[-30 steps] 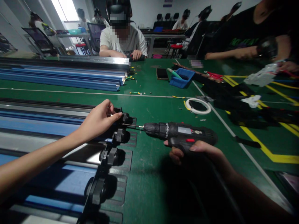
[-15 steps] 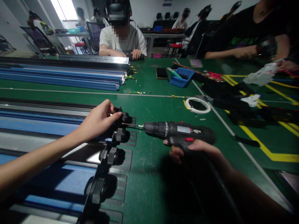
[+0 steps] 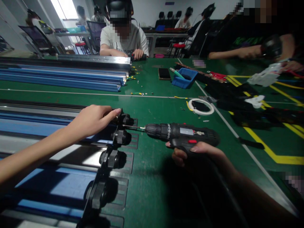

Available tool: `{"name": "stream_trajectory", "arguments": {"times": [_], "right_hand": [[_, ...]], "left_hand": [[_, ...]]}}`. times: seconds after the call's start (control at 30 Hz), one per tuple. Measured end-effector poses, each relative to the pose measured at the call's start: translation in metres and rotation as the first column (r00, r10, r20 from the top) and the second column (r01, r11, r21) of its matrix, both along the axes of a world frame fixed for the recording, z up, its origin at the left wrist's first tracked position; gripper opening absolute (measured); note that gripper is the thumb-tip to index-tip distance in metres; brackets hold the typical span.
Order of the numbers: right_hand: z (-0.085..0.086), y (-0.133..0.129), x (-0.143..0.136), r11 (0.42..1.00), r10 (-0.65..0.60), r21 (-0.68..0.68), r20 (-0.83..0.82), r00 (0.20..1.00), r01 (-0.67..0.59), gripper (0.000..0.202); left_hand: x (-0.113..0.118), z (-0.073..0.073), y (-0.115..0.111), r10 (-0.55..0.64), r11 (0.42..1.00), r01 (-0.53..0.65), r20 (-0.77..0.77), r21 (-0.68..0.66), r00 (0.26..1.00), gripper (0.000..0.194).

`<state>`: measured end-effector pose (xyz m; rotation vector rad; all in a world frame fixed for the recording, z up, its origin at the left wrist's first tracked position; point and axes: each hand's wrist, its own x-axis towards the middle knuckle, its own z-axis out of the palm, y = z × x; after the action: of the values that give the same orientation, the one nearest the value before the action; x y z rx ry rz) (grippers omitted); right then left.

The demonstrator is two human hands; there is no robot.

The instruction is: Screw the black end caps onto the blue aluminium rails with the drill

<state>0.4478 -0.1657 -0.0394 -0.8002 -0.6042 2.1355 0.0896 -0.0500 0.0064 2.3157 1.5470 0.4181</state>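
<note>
My right hand is wrapped round the grip of a black cordless drill lying level over the table. Its long thin bit points left and meets the black end cap of the farthest near-side profile, just below a cable gland. My left hand grips that end cap, thumb along its top edge; the other fingers are curled behind and partly hidden. Nearer to me, more blue and silver profiles carry black end caps with cable glands.
Another stack of profiles lies across the table. Beyond the drill are a blue bin, a phone and a white ring-shaped coil. Black pieces lie at the right. A co-worker sits opposite; another person's arm reaches in.
My left hand has shifted slightly left and its curled fingers have flattened over the end cap. The drill and my right hand have barely moved.
</note>
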Motion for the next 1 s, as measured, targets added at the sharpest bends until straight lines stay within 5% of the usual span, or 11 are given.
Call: {"name": "stream_trajectory", "arguments": {"times": [0.3,1.0], "right_hand": [[0.0015,0.0007,-0.0014,1.0,-0.001,-0.03,-0.005,1.0,0.001,0.049],[0.0036,0.0005,-0.0023,1.0,0.002,0.011,0.043,0.999,-0.003,0.048]], "left_hand": [[-0.0054,-0.0071,-0.0013,-0.166,0.985,0.17,-0.288,-0.01,0.943,0.06],[0.0003,-0.0035,-0.0012,-0.136,0.99,0.144,-0.358,-0.005,0.924,0.065]]}}
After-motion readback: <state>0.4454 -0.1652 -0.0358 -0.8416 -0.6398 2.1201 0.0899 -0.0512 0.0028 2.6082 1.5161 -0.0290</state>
